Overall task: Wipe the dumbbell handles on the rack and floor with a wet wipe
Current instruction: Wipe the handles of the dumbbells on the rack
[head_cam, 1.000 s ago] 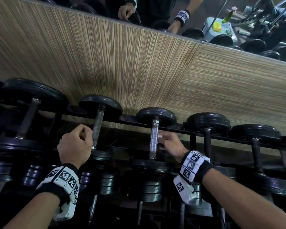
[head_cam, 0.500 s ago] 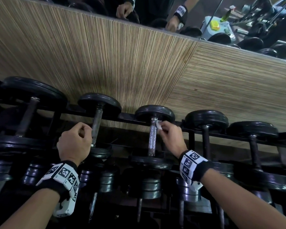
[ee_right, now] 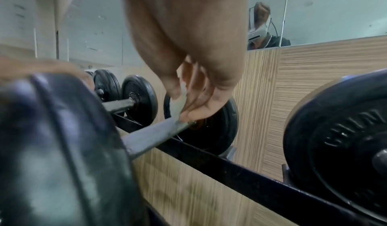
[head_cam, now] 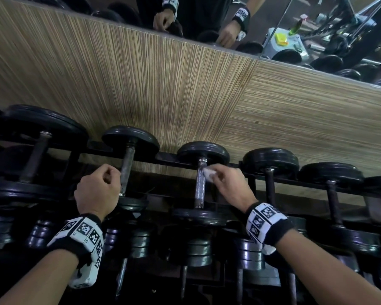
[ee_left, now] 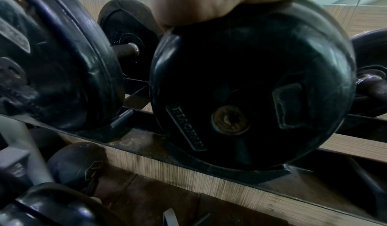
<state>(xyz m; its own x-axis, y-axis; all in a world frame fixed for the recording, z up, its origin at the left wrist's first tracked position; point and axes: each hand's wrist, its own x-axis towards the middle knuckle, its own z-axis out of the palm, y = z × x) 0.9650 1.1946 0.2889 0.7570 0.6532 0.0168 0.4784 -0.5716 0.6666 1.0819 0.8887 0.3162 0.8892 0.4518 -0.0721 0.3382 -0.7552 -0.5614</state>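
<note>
The right hand [head_cam: 228, 183] has slid the wet wipe [head_cam: 209, 174] from mid-handle up to the far end of the chrome handle [head_cam: 200, 187], pinching it there at twelve o'clock, so this stroke looks nearly done. The left hand [head_cam: 97, 191] stays fisted, empty, at nine o'clock. The rack [head_cam: 166, 161] backs onto wood panelling [head_cam: 141, 84] under a mirror [head_cam: 317, 29].

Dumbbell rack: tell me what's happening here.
A person is wiping dumbbell handles on the rack. The right hand presses a white wipe against the far end of a shiny handle. The left hand is curled beside the next handle to the left; whether it grips anything is unclear.
</note>
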